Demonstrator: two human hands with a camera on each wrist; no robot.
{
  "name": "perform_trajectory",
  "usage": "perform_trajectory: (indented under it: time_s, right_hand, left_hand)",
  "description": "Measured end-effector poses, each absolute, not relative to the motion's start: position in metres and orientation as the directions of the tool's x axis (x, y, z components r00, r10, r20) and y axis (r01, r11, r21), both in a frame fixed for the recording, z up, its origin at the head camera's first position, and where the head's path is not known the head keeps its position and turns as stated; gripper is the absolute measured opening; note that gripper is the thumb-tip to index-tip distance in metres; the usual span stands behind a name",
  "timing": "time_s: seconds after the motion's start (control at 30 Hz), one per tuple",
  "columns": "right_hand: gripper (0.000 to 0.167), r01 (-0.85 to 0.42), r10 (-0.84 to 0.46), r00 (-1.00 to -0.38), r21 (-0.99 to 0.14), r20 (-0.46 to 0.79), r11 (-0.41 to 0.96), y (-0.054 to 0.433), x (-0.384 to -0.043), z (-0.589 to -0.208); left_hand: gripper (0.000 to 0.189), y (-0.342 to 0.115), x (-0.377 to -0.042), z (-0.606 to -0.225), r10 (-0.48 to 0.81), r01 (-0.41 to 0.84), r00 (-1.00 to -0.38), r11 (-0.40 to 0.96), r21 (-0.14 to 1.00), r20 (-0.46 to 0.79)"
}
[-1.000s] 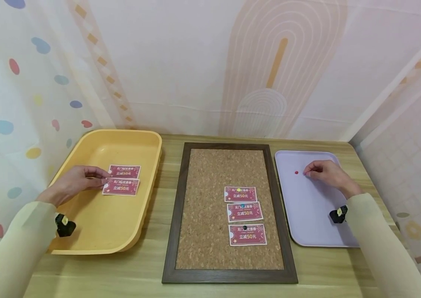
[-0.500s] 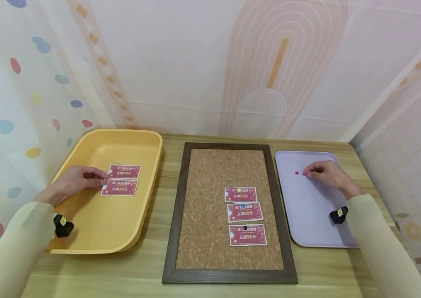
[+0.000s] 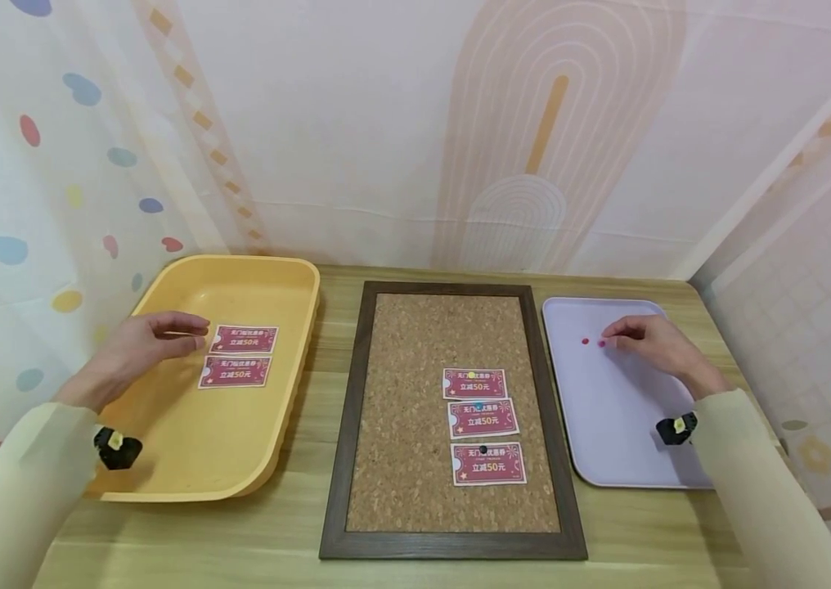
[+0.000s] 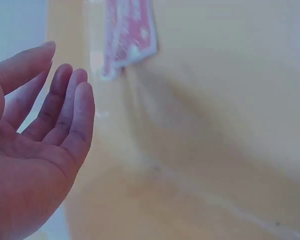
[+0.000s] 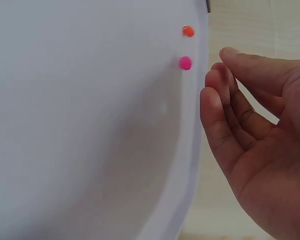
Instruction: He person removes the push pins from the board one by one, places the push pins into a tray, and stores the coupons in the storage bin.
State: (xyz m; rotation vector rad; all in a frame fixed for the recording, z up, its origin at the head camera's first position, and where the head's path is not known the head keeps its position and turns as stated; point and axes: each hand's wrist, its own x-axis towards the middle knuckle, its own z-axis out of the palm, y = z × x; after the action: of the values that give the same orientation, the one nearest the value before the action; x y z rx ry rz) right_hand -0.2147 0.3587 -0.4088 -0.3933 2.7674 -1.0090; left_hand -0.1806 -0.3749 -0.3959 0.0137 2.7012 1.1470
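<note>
So, put the clock's centre on the corkboard (image 3: 408,368), with 6 o'clock at your end. Toward 4 lies the near ticket (image 3: 492,469), a black pin (image 3: 483,450) at its upper edge. Beyond it, toward 3, the middle ticket (image 3: 482,422) bears a blue pin (image 3: 479,406); past that, toward 1, the far ticket (image 3: 473,388) bears a yellow pin (image 3: 471,375). Reaching low across that column could knock a pin loose or skew a slip.

Further out, between 9 and 10, the yellow bin (image 3: 217,450) holds the nearer loose ticket (image 3: 235,373) and the farther loose ticket (image 3: 244,342), edges nearly meeting. Your left hand (image 3: 139,348) is just to their 9 o'clock side, fingers loose and slightly bent, thumb apart, holding nothing. With those slips so close, a hasty pick could drag both or crease a corner.

About as far off, your right hand (image 3: 647,342) hovers over the lilac tray (image 3: 622,425), between 2 and 3, fingers loosely bent, pinching nothing. The pink pin (image 3: 602,343) lies just off its fingertips; the red pin (image 3: 586,341) is just beside that, toward 9. A broad grab could flick one away, and a point turned upward might prick you.

Farthest, at 12, a patterned sheet (image 3: 342,147) hangs behind everything.
</note>
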Motion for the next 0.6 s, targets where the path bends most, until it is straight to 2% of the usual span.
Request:
perform_trajectory:
  time_s: [0.27, 0.47, 0.6]
  right_hand:
    - [0.019, -0.226, -0.337, -0.941, -0.683, -0.032, 0.695, 0.351, -0.205, -0.400]
    - [0.018, -0.274, -0.346, -0.938, -0.686, 0.034, 0.674, 0.340, -0.195, -0.397]
    - [0.015, -0.318, -0.362, -0.929, -0.680, 0.083, 0.660, 0.330, -0.190, -0.395]
  left_hand:
    - [0.045, -0.347, -0.170, -0.375, 0.056, 0.016, -0.998, 0.550, 0.835, -0.018]
    - [0.033, -0.320, -0.158, -0.362, 0.029, 0.072, -0.997, 0.534, 0.843, 0.067]
    - [0.035, -0.301, -0.152, -0.357, 0.042, 0.111, -0.994, 0.530, 0.841, 0.104]
